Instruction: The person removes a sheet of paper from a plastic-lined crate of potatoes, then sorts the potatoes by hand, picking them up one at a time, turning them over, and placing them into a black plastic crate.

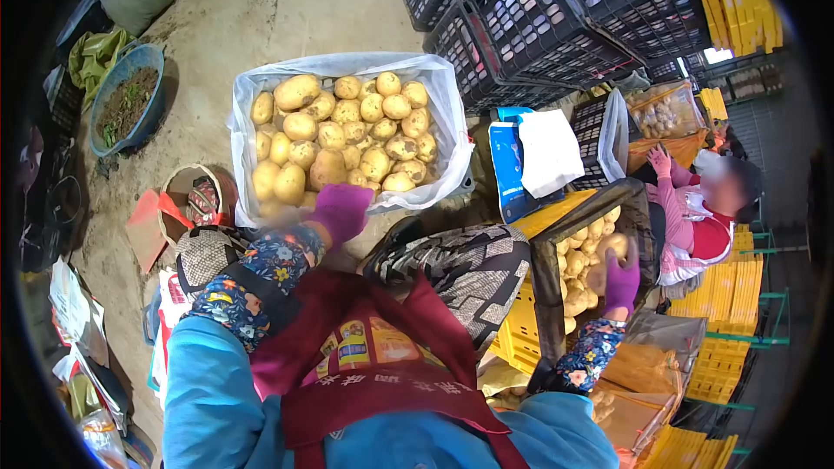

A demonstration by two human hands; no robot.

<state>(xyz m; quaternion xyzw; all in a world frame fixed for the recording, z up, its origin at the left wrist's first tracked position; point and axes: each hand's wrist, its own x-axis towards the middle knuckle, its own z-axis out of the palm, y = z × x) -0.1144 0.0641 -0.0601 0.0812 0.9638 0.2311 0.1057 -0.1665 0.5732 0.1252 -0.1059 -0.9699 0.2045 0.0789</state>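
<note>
Apron lettering illegible; left hand by potatoes, right hand in crate

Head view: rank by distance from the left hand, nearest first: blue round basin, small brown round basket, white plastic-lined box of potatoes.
1. White plastic-lined box of potatoes, right by the left hand.
2. Small brown round basket, to its left.
3. Blue round basin, far left.
</note>
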